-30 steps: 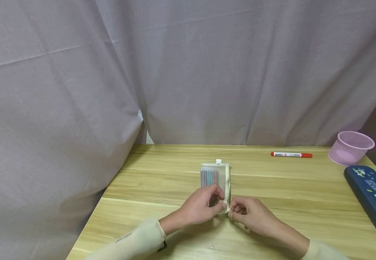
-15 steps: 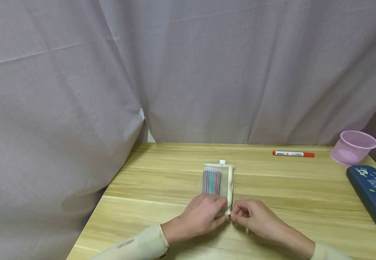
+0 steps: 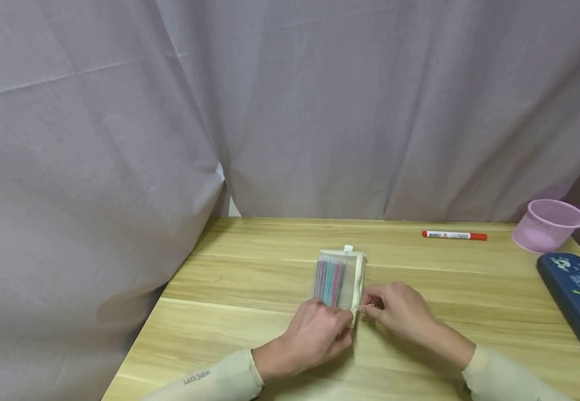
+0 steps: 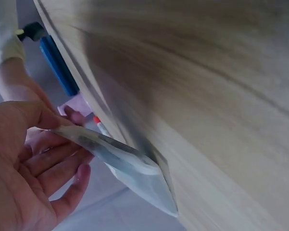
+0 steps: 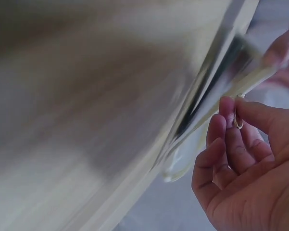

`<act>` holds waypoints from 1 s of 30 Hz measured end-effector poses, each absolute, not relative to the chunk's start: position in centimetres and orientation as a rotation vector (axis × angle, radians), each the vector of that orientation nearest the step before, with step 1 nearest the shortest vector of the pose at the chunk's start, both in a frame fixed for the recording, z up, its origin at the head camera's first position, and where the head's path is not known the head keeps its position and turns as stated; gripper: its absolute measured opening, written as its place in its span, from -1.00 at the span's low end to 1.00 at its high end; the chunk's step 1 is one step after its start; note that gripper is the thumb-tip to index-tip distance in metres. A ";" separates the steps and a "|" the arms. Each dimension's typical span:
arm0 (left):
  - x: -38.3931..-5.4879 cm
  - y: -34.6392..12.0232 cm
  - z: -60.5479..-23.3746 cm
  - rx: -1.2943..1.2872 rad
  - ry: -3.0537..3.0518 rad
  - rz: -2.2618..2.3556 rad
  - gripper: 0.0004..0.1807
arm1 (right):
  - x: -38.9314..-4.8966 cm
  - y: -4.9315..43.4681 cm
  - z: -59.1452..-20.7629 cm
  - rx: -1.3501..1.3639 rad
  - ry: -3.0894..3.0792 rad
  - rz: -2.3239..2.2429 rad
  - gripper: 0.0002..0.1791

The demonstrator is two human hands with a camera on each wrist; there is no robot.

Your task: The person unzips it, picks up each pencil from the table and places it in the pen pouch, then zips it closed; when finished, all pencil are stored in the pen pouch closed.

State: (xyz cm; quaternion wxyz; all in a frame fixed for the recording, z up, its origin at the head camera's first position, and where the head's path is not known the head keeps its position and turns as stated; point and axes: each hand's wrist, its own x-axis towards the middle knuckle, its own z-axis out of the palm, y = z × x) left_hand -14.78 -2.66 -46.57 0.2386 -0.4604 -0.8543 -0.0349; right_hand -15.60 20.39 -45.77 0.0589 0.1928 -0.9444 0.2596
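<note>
A see-through zip pouch (image 3: 351, 281) with cream edging lies on the table, several slim coloured pens (image 3: 329, 281) showing inside it. My left hand (image 3: 312, 340) pinches its near corner between thumb and fingers. In the left wrist view the pouch (image 4: 142, 175) slants down from that grip, its near end raised off the wood. Just right of the zipped edge (image 3: 358, 273), my right hand (image 3: 402, 312) pinches the small zip pull with thumb and forefinger. A cord loop (image 5: 239, 121) pokes out beneath those fingertips in the right wrist view.
A red-capped marker (image 3: 454, 235) lies toward the table's back. At the far right stands a pink mesh pen holder (image 3: 545, 228), with a dark blue pencil case (image 3: 575, 303) in front of it. A grey curtain (image 3: 295, 111) hangs behind the table (image 3: 250, 262).
My right hand has moved away from the near corner, a little up along the zipped edge. My left hand has shifted its hold down to the near corner, and the pouch tilts slightly.
</note>
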 end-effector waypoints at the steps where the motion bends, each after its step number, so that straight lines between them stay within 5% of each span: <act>1: -14.7 -2.7 -46.5 -1.256 -2.337 -0.103 -0.76 | -16.2 20.6 -45.8 0.573 -2.865 0.770 -0.78; 12: -12.5 -2.7 -45.2 -1.340 -2.299 -0.172 -0.64 | -22.9 25.1 -46.0 0.319 -2.893 0.611 -0.90; 30: -15.2 -2.6 -45.9 -1.300 -2.444 -0.064 -0.77 | -22.4 27.7 -47.1 0.264 -2.978 0.604 -0.93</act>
